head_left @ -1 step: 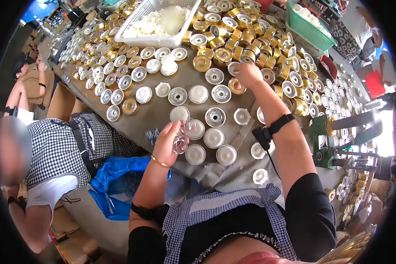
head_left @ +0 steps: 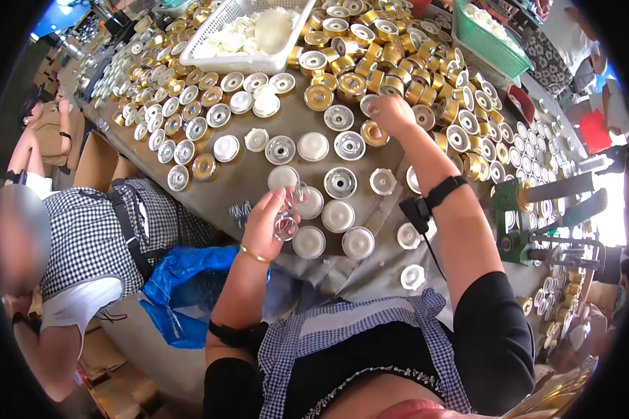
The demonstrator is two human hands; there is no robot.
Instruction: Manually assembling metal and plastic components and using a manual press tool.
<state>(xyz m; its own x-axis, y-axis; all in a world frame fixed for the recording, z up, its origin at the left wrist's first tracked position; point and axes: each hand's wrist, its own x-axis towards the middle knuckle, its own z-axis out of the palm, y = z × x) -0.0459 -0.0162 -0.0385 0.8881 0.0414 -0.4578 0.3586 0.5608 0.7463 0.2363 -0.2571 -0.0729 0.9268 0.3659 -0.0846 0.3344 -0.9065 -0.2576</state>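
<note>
While the left hand (head_left: pixel 262 227) curls its fingers round some clear rings (head_left: pixel 284 238) over the near side of the table (head_left: pixel 391 213), the right hand (head_left: pixel 396 117) has its fingertips at a metal cap (head_left: pixel 367 105) farther in; clamped or just touching, I can't tell! Barely a change from the earlier frame: both hands keep their pose, the view merely shifting a touch. Toward the far edge, a white basket (head_left: pixel 241 65) is heaped with white pieces (head_left: pixel 237 35); farther right, a green basket (head_left: pixel 482 45) carries white pieces too.
</note>
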